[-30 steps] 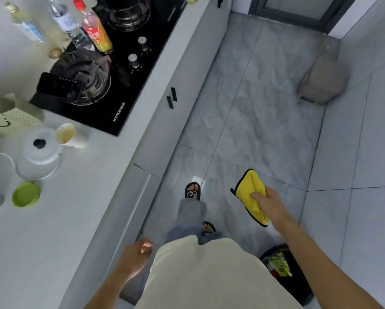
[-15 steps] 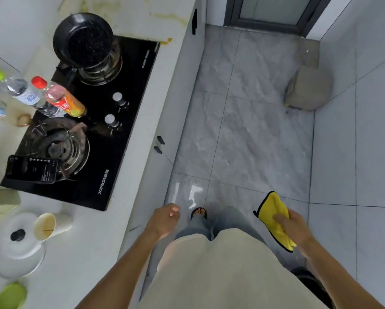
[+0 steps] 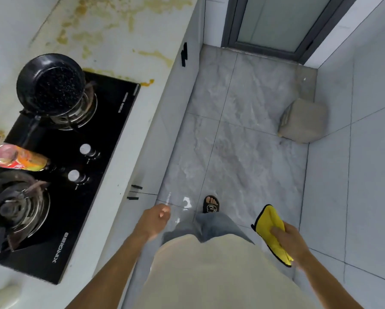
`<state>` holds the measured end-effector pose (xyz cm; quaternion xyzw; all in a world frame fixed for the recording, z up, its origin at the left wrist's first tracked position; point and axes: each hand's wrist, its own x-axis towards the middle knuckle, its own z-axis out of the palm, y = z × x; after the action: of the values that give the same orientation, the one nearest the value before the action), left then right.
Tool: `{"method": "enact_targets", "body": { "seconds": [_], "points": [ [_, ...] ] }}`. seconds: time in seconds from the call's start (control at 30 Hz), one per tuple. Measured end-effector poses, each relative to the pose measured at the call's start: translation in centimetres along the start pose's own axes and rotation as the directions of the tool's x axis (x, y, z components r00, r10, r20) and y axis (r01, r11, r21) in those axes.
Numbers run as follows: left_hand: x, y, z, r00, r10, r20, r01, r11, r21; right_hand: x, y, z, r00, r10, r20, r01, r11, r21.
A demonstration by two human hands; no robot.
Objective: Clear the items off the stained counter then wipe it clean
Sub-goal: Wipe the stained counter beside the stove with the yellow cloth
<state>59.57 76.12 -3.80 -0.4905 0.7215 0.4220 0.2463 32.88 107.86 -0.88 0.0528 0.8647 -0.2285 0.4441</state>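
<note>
right hand grasps yellow black-edged microfibre cloth, 4 o'clock | left hand loosely curled, holding nothing, 6 o'clock | yellow-stained white surface, 11 o'clock

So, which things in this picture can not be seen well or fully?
- Bottle, head view: its cap end is cut off by the left edge.
- Near burner: partly cut off by the left edge; the dark object at its lower side cannot be identified.
- Stained counter: its far part runs beyond the top edge.
- Left hand: blurred, fingers unclear.
- Cloth: partly covered by the grip of the right hand.
</note>
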Motion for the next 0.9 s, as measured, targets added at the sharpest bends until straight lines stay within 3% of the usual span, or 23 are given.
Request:
{"method": "enact_targets", "body": {
  "seconds": [0.2,0.5,0.7,0.9],
  "points": [
    [1.1,-0.2,-0.9,0.988,-0.153,-0.012,0.153,0.988,-0.002,6.7,-13.8,-2.5,0.984,-0.155,0.086,0.166,0.975,-0.149],
    [3.7,0.3,-4.5,0.953,-0.303,0.023,0.304,0.944,-0.132,12.3,-32.9,-0.6,0.917,-0.324,0.232,0.363,0.920,-0.147],
    [9.2,6.2,-10.1,0.967,-0.255,0.002,0.250,0.947,-0.201,14.8,-39.3,-0.8,0.912,-0.320,0.258,0.378,0.898,-0.223],
    [15.3,15.4,-17.1,0.957,-0.261,-0.129,0.225,0.945,-0.238,17.2,-41.7,-3.2,0.937,-0.259,0.237,0.328,0.883,-0.335]
  ]
}}
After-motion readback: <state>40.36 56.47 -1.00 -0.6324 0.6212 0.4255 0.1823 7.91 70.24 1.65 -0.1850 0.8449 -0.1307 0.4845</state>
